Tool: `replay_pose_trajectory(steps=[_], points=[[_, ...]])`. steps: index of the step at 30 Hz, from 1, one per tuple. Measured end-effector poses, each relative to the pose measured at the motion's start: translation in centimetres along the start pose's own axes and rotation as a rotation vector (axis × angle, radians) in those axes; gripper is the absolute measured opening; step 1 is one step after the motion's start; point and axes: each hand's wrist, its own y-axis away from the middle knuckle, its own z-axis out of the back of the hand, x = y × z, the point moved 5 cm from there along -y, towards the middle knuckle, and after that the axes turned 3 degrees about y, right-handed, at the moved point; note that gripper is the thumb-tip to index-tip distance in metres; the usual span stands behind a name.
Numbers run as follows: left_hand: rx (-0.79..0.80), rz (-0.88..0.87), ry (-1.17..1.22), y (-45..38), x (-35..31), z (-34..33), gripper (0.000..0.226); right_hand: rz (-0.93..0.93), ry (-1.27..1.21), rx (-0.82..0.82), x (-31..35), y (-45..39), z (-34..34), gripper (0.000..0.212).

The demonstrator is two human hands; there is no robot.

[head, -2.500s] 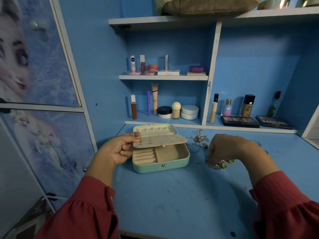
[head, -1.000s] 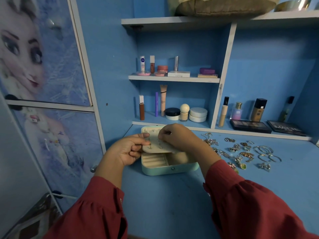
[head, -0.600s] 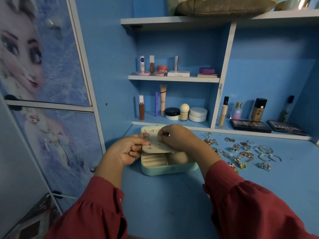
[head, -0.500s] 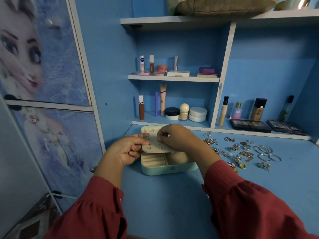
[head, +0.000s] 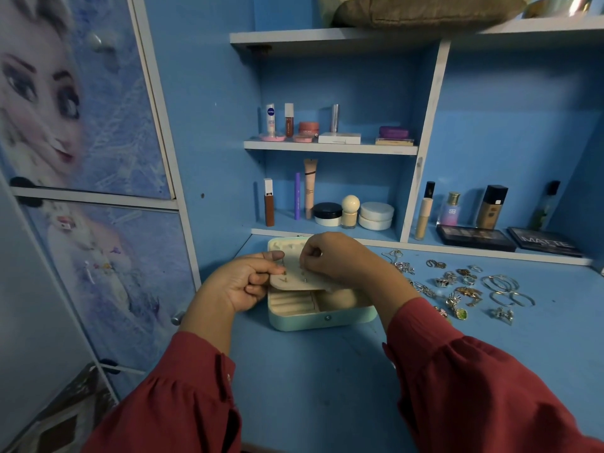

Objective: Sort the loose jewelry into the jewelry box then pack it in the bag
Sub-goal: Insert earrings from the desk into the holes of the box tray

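Your left hand (head: 242, 282) pinches the near-left edge of the flap (head: 294, 279), that cream earring panel, and holds it level over the open box (head: 322, 317) so it gives a steady surface to work on. Your right hand (head: 340, 259) is curled down onto the flap with fingertips closed together, looking like it's pressing a small stud into one of the holes; whatever it pinches is too small to make out. A few tiny pieces already sit on the panel near your left thumb. The box rests on the table (head: 327, 387) right in front of you, its ring rolls and open compartment showing under the flap. The loose jewelry (head: 457, 289) lies spread out just to the right of the box, rings, hoops and chains apart from each other, handy for your right hand to pick one at a time. Most of it is not yet sorted, so I'd say you're early on. No bag in view.
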Motion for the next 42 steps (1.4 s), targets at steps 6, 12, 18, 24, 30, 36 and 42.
replay_pose_trajectory(steps=[6,12,18,24,30,36,42], points=[[0.004,0.002,0.002,-0.1,0.1,0.0,0.026,-0.017,0.016,0.028,0.1,-0.4,-0.1,0.010],[0.010,-0.001,-0.003,-0.2,0.1,0.1,0.026,-0.050,0.079,0.067,0.2,-1.2,-0.2,0.017],[0.007,0.007,0.008,-0.3,0.2,0.2,0.026,-0.051,0.154,0.104,0.8,-1.5,-0.1,0.017],[0.005,0.038,0.040,-0.5,0.3,0.4,0.026,-0.035,0.181,0.105,1.2,-1.5,0.0,0.019],[0.010,0.043,0.034,-0.2,0.3,0.1,0.028,0.005,0.194,0.072,1.2,-1.3,0.0,0.020],[0.009,0.003,-0.010,-0.1,0.0,0.0,0.027,0.056,0.092,-0.031,0.0,-0.5,-0.1,0.015],[0.028,0.018,0.008,0.3,-0.1,0.0,0.016,0.049,0.043,-0.032,-2.2,1.2,1.1,0.015]])
